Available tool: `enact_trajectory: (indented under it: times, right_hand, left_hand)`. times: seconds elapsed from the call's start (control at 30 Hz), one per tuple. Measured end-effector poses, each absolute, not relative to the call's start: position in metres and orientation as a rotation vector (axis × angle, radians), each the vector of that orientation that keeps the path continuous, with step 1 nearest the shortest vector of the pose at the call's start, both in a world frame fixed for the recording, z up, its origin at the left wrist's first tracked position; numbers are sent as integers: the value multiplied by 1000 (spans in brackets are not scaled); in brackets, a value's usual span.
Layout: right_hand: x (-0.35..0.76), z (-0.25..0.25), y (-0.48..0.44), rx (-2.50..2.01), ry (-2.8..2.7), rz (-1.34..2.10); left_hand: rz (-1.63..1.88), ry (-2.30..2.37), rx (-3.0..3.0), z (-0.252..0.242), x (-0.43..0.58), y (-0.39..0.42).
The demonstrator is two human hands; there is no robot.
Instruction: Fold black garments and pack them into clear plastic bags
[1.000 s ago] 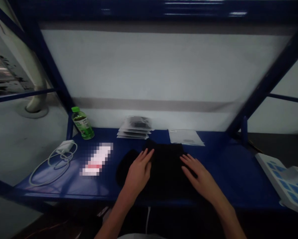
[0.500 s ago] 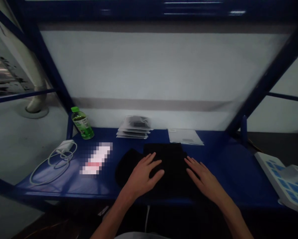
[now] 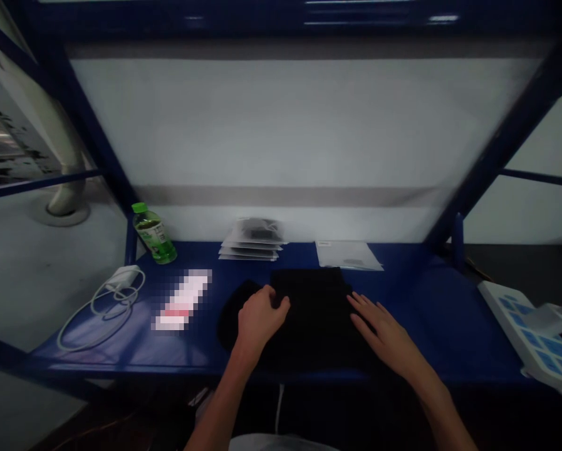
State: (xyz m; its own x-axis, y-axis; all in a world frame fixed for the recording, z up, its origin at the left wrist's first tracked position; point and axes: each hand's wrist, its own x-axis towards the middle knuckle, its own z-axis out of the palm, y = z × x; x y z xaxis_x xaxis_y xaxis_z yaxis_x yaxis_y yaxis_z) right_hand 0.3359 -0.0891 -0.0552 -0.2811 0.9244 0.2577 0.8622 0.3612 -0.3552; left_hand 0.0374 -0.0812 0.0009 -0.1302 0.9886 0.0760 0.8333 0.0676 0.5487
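A person's two bare hands work at a black cloth [image 3: 313,313] laid near the front edge of a blue tabletop [image 3: 431,338], squarely before its handler, presumably to keep it within easy reach of both. The right hand [image 3: 388,338] lies open, fingers outstretched on the cloth's right side and gripping nothing, apparently to steady it; the left hand [image 3: 259,316] curls over the left side, though from here I cannot tell whether its bent fingers pinch any fabric. The cloth looks soft and matte, straight along its far edge, with a rounded lobe bulging at left; its darkness hides any seams. Behind it, glossy, translucent sleeves stand in a stack [image 3: 250,247], near a flat pale sleeve [image 3: 349,255], both seemingly set back to leave working room.
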Motion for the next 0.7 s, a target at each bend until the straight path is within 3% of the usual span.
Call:
enact_trajectory:
  times: [0.17, 0.43, 0.7]
  right_hand:
    - [346, -52, -95, -1583, -2076, 248]
    - [387, -76, -104, -1784, -2004, -107]
    - [393, -91, -110, -1824, -1952, -130]
  left_hand:
    - [846, 2016, 1738, 5, 52, -76]
    - [923, 1989, 1903, 24, 127, -71]
    - [793, 1575, 2304, -20, 188, -92]
